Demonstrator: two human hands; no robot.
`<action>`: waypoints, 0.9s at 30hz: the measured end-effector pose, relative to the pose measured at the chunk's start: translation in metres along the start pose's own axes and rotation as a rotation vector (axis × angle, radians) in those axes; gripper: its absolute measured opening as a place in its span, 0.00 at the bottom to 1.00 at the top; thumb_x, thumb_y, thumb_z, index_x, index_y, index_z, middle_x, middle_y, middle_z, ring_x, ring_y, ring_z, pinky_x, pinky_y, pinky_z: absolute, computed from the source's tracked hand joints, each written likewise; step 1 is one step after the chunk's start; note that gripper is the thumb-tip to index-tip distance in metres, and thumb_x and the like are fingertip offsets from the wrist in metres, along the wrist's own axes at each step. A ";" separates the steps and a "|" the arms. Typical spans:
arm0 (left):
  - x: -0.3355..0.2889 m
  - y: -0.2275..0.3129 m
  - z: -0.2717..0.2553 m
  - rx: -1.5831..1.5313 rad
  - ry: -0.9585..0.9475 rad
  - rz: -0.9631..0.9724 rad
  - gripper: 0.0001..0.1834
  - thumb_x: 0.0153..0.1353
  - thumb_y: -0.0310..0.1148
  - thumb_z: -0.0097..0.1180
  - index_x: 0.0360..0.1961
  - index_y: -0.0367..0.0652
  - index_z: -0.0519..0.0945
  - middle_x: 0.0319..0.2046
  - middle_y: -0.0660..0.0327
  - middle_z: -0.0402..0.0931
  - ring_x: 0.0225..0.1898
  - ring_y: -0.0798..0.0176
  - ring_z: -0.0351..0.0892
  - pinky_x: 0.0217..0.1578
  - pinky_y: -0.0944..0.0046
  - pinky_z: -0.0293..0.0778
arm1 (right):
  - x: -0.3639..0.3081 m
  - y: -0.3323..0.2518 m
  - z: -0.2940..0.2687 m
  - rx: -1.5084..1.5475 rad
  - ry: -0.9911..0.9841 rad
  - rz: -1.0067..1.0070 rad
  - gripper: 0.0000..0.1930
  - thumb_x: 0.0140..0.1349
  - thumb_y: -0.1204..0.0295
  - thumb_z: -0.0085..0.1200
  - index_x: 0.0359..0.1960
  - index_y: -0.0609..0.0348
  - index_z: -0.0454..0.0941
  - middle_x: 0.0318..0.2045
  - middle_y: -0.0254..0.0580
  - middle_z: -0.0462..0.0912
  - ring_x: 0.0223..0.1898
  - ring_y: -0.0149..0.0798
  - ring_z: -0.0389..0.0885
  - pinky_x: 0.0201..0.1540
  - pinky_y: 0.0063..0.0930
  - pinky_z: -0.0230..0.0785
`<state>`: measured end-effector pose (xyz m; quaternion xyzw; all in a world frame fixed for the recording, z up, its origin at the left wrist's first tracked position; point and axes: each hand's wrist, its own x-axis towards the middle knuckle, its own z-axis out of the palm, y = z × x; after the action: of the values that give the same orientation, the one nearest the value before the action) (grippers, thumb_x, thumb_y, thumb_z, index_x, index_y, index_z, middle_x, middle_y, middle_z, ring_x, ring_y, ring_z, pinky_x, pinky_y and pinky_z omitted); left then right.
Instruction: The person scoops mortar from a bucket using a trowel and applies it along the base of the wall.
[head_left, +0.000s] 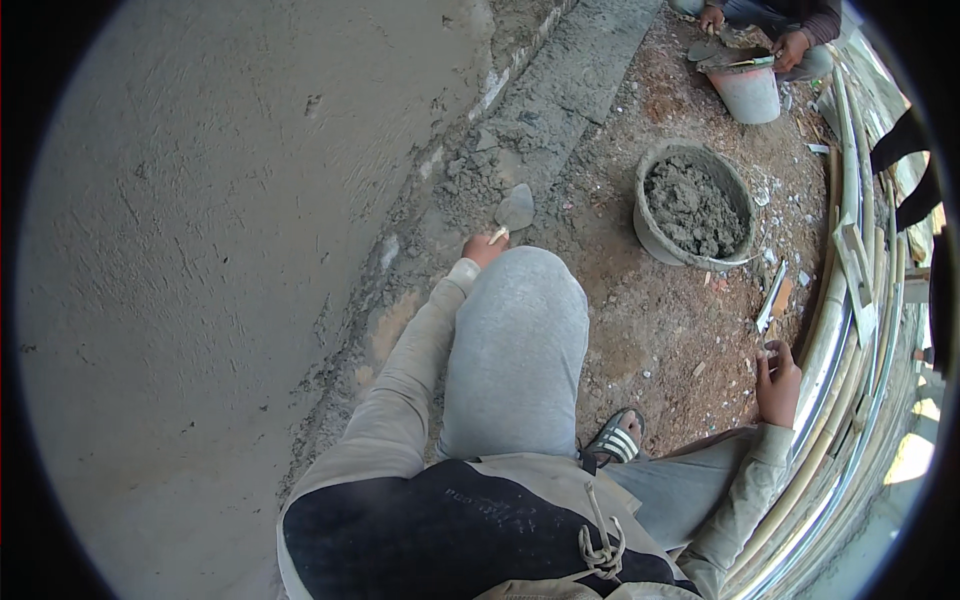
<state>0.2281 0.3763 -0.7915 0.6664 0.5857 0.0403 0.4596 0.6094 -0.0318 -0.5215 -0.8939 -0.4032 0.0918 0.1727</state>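
My left hand (485, 248) is closed around the pale handle of a trowel (515, 208), beyond my raised knee. The trowel's grey rounded blade rests over wet mortar (480, 170) heaped along the foot of the plastered wall (220, 230). To the right, beside my other knee, my right hand (778, 385) is held with its fingers curled in. Something small and pale shows at its fingertips, too small to name. Ahead of me a round bucket (645, 215) stands on the ground, filled with lumpy grey mortar (698, 205).
At the far right a co-worker crouches, hands (793, 48) at a whitish bucket (750, 97), one near a trowel (705, 48). Long poles and pipes (845, 340) run down the right side. Dirt ground (640, 330) carries scattered chips and a thin strip (771, 298).
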 end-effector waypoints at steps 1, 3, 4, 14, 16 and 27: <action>-0.001 0.017 0.000 -0.022 0.022 -0.025 0.28 0.61 0.55 0.56 0.22 0.38 0.82 0.20 0.57 0.80 0.20 0.61 0.78 0.25 0.57 0.72 | -0.001 0.002 -0.004 -0.022 0.010 0.013 0.10 0.62 0.69 0.58 0.40 0.58 0.75 0.16 0.46 0.77 0.18 0.46 0.76 0.22 0.38 0.63; 0.003 0.039 -0.013 -0.238 0.003 -0.191 0.25 0.61 0.52 0.58 0.26 0.36 0.80 0.20 0.57 0.78 0.17 0.63 0.76 0.18 0.60 0.71 | -0.005 -0.002 -0.010 -0.058 0.004 0.019 0.10 0.62 0.69 0.58 0.41 0.58 0.75 0.16 0.46 0.77 0.18 0.45 0.77 0.22 0.37 0.63; 0.019 0.029 -0.031 -0.339 0.047 -0.236 0.26 0.60 0.52 0.59 0.27 0.35 0.80 0.20 0.58 0.78 0.16 0.63 0.75 0.18 0.59 0.71 | -0.002 -0.007 -0.006 -0.028 0.000 0.004 0.09 0.62 0.69 0.58 0.41 0.58 0.75 0.16 0.45 0.77 0.18 0.45 0.77 0.22 0.37 0.63; 0.089 0.033 -0.061 -0.455 0.175 -0.254 0.24 0.61 0.50 0.60 0.27 0.35 0.78 0.19 0.59 0.76 0.13 0.65 0.71 0.13 0.62 0.67 | -0.005 -0.010 -0.008 -0.016 0.003 0.008 0.09 0.61 0.70 0.59 0.40 0.57 0.75 0.15 0.45 0.76 0.17 0.46 0.75 0.22 0.38 0.62; 0.081 0.027 -0.056 -0.505 0.171 -0.174 0.24 0.61 0.50 0.59 0.24 0.37 0.77 0.17 0.60 0.74 0.13 0.66 0.71 0.13 0.63 0.67 | -0.008 -0.010 -0.009 -0.026 0.011 -0.002 0.09 0.60 0.71 0.59 0.40 0.58 0.75 0.15 0.45 0.76 0.17 0.46 0.75 0.22 0.38 0.62; 0.030 0.044 -0.065 -0.409 0.100 0.087 0.23 0.63 0.50 0.58 0.26 0.37 0.77 0.18 0.62 0.74 0.13 0.69 0.72 0.12 0.65 0.67 | -0.015 -0.007 -0.016 -0.050 0.041 0.024 0.10 0.61 0.69 0.58 0.41 0.56 0.75 0.16 0.44 0.77 0.17 0.47 0.75 0.22 0.39 0.61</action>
<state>0.2318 0.4427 -0.7397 0.5810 0.5580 0.2111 0.5537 0.5997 -0.0428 -0.5034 -0.9044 -0.3910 0.0655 0.1576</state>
